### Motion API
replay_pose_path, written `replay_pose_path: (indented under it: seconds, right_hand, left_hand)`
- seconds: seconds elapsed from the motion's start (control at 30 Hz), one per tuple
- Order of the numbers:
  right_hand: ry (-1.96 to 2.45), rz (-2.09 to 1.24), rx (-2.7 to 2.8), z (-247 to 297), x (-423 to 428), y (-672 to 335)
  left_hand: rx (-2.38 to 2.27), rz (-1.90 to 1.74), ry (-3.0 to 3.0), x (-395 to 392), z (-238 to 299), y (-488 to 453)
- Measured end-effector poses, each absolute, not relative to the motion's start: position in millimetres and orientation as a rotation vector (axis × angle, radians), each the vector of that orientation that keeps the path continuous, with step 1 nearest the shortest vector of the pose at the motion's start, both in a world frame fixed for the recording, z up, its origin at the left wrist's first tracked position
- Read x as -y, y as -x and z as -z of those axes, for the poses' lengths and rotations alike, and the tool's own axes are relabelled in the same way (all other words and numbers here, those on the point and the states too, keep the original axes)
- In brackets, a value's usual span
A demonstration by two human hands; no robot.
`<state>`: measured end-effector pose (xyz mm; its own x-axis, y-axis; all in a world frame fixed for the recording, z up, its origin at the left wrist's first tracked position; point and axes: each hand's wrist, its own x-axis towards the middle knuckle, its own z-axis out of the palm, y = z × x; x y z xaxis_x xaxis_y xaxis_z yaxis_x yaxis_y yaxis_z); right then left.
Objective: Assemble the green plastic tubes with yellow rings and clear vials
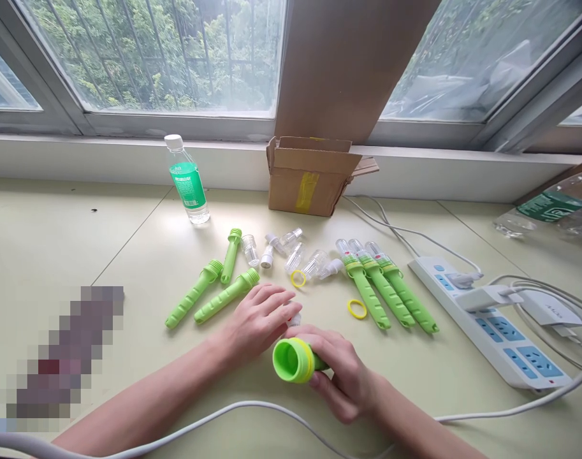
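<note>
My right hand (341,373) is wrapped round a green plastic tube (294,360) with a yellow ring near its open mouth, which faces the camera. My left hand (259,317) lies on the table beside it, fingers curled over a small clear-and-white piece (294,320) that is mostly hidden. Left of that hand lie three loose green handles (226,294). Ahead are several clear plastic caps (295,255) and two yellow rubber rings (357,308). Three assembled green tubes with clear tips (384,287) lie side by side to the right.
A water bottle with a green label (189,182) and an open cardboard box (311,173) stand by the window sill. A white power strip (491,325) with plugs and cables lies at the right. A white cable (252,409) crosses the near table edge. Another bottle (549,207) lies far right.
</note>
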<state>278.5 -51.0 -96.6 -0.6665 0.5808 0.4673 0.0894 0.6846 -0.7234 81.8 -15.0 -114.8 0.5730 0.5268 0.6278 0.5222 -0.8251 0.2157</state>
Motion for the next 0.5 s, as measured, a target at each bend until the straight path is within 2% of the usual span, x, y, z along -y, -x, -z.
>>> replay_pose_path:
  seconds: [0.23,0.5]
  right_hand:
    - [0.488,-0.646,2.034,99.9,46.3,-276.5]
    - [0.604,-0.552,1.966,107.1,46.9,-278.4]
  left_hand:
    - [-0.948,-1.135,-2.725,13.1,116.0,-83.9]
    - [-0.964,-1.151,-2.692,12.6,115.8,-83.2]
